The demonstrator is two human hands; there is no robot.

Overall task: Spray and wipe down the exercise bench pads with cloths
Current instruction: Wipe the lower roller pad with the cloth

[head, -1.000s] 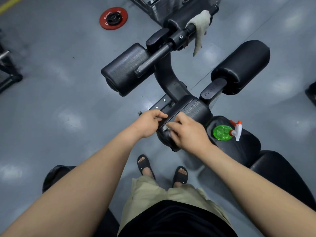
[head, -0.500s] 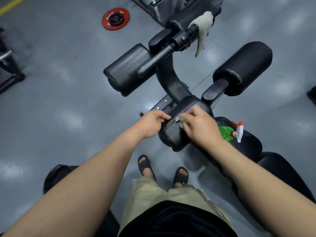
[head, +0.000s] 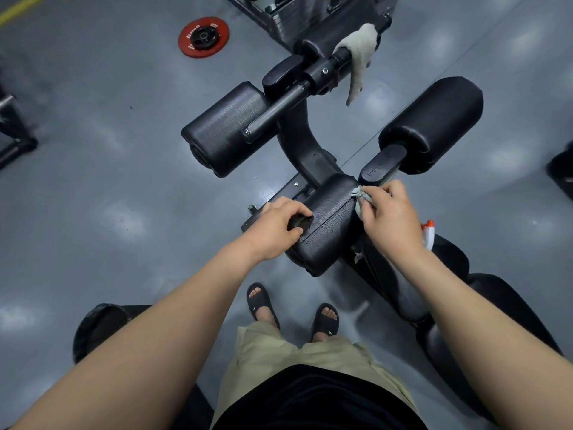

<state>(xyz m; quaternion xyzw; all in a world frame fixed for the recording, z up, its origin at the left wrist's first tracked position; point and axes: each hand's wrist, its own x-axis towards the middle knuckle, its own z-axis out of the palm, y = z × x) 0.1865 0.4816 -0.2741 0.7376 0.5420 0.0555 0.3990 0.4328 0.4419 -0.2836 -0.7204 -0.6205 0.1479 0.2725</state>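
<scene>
A black roller pad (head: 325, 225) of the exercise bench lies just below me. My left hand (head: 276, 226) grips its left end with curled fingers. My right hand (head: 389, 217) holds a small pale blue cloth (head: 359, 198) bunched against the pad's far right end. Behind my right wrist only the white and orange nozzle of the spray bottle (head: 428, 234) shows, on the black seat pad (head: 449, 259). Two larger roller pads sit farther out, the left pad (head: 223, 128) and the right pad (head: 434, 122).
A second whitish cloth (head: 359, 57) hangs over the bench's far bar. A red weight plate (head: 203, 37) lies on the grey floor at the back. Black equipment (head: 12, 135) stands at the left edge. My sandalled feet (head: 294, 308) stand beside the bench frame.
My right hand slid the cloth from the near left part of the pad across to its far right end, hiding the green bottle body. My left hand kept its grip.
</scene>
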